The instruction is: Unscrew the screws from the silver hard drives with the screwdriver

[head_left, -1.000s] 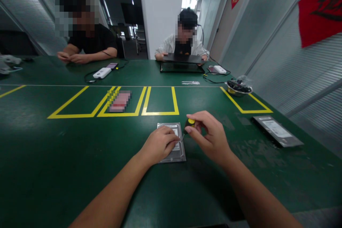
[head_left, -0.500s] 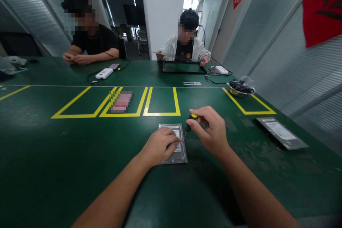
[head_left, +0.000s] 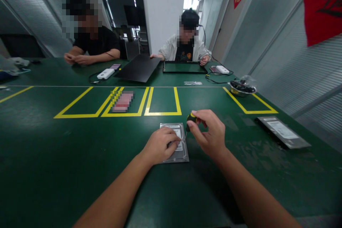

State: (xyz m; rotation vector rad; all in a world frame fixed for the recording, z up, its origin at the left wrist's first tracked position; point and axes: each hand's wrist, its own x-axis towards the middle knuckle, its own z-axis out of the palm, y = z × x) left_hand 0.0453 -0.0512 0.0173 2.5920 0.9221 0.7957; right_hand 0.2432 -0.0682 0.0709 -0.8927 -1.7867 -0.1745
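Observation:
A silver hard drive [head_left: 179, 151] lies flat on the green table [head_left: 53, 156] in front of me. My left hand [head_left: 160, 146] rests on top of it with fingers curled, pressing it down. My right hand [head_left: 210, 133] is closed round a small screwdriver [head_left: 190, 118] with a black and yellow handle. The screwdriver is tilted, and its thin shaft points down to the drive's right edge, beside my left fingertips.
A second drive in a grey bag [head_left: 283, 131] lies to the right. A metal bowl of dark parts [head_left: 242, 88] stands behind it. Yellow taped boxes [head_left: 161, 113] mark the table. Two people sit opposite, with a black panel [head_left: 139, 68], a tray [head_left: 184, 67], white devices and cables.
The person opposite has moved a black panel from the tray to the table on its left. My right hand lifted slightly with the screwdriver, then came back down; my left hand stays on the drive.

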